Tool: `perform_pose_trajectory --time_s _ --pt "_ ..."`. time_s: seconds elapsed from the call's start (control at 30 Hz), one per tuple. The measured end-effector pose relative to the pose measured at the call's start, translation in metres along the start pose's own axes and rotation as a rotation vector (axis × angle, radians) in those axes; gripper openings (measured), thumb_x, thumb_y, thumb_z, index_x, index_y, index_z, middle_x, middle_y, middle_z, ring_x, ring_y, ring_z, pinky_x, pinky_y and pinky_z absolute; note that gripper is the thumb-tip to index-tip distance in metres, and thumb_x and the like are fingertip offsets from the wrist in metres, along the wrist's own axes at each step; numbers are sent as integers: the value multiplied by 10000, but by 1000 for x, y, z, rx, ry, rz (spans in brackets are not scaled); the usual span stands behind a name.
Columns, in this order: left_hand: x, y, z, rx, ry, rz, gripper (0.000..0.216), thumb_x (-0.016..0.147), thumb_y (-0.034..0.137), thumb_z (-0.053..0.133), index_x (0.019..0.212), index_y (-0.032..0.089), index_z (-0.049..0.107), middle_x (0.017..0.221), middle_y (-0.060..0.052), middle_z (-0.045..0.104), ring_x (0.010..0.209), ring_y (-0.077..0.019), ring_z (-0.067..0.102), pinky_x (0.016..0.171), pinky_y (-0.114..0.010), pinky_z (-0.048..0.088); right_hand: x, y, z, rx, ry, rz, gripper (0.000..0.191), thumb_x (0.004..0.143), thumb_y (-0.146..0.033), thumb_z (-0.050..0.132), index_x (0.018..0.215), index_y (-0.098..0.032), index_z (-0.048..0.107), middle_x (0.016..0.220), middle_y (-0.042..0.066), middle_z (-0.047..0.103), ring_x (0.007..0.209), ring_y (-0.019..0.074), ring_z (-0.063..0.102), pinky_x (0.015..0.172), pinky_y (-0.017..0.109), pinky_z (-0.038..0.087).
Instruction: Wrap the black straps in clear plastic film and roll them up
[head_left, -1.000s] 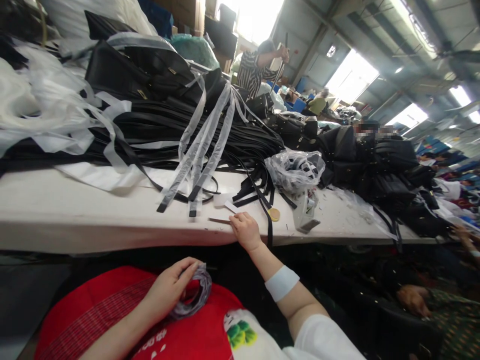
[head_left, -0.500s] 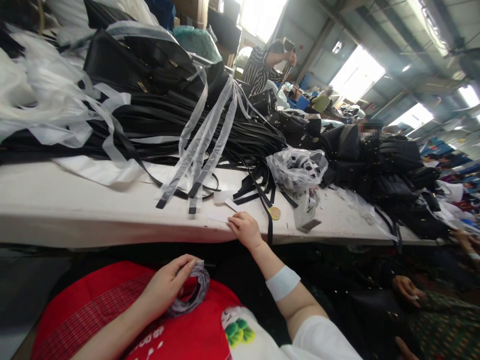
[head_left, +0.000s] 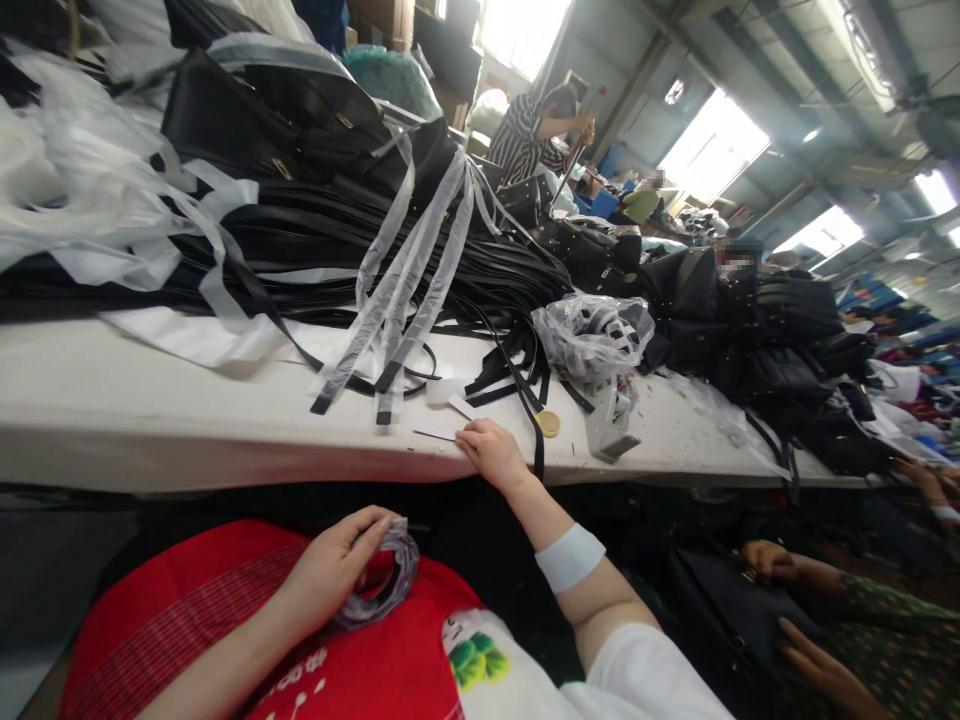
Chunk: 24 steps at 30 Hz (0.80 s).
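My left hand (head_left: 347, 548) is closed on a roll of greyish-purple tape (head_left: 401, 580), held over the red apron (head_left: 247, 610) at my lap. At the near edge of the table, my right hand (head_left: 491, 450) has its fingertips pressed together on the end of a thin, straight, dark strip (head_left: 435, 435) lying on the white tabletop. What the strip is made of I cannot make out. Just beyond those fingers lie small white paper pieces (head_left: 446, 391). A round yellow-rimmed disc (head_left: 549, 424) and a hanging black strap (head_left: 538, 450) are to the right of the hand.
Black straps (head_left: 360, 235) are heaped along the white table (head_left: 112, 400), with clear-wrapped strap ends (head_left: 409, 300) hanging forward. A plastic bag (head_left: 592, 335) stands near a grey tape dispenser (head_left: 611, 435). Black bags (head_left: 780, 320) pile up rightward. A co-worker's hands (head_left: 772, 560) hold a black bag.
My right hand has barely shifted, and the thin strip at its fingertips now looks dark rather than pale. My left hand keeps the roll. The co-worker's hand at right has moved left over the black bag.
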<state>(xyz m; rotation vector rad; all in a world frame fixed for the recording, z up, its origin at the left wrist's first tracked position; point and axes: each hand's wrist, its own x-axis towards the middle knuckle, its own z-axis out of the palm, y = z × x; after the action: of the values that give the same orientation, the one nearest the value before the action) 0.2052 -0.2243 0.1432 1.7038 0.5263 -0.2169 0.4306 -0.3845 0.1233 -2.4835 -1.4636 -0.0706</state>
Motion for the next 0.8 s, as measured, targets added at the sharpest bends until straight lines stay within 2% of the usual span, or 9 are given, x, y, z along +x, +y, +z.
perform_pose_trajectory --time_s 0.27,0.63,0.8 --pt "-2 -3 1 -22 -18 -2 418 841 572 438 959 219 627 692 27 645 485 -144 507 510 -243 435 3 -7 -5 -104 -32 17 208 954 -258 485 957 -225 691 900 57 651 881 172 583 774 264 442" --pt "-4 1 1 -20 -5 9 410 847 559 440 957 208 621 767 11 669 502 -139 517 515 -242 434 10 -8 -14 -64 -84 52 254 942 -282 493 858 -234 728 884 38 673 848 156 607 737 246 439" --pt "-3 -3 0 2 -15 18 414 858 568 425 965 216 616 794 11 680 501 -138 519 527 -246 442 13 -13 -19 -103 -204 100 247 935 -340 514 896 -234 734 919 41 676 892 160 612 764 241 434"
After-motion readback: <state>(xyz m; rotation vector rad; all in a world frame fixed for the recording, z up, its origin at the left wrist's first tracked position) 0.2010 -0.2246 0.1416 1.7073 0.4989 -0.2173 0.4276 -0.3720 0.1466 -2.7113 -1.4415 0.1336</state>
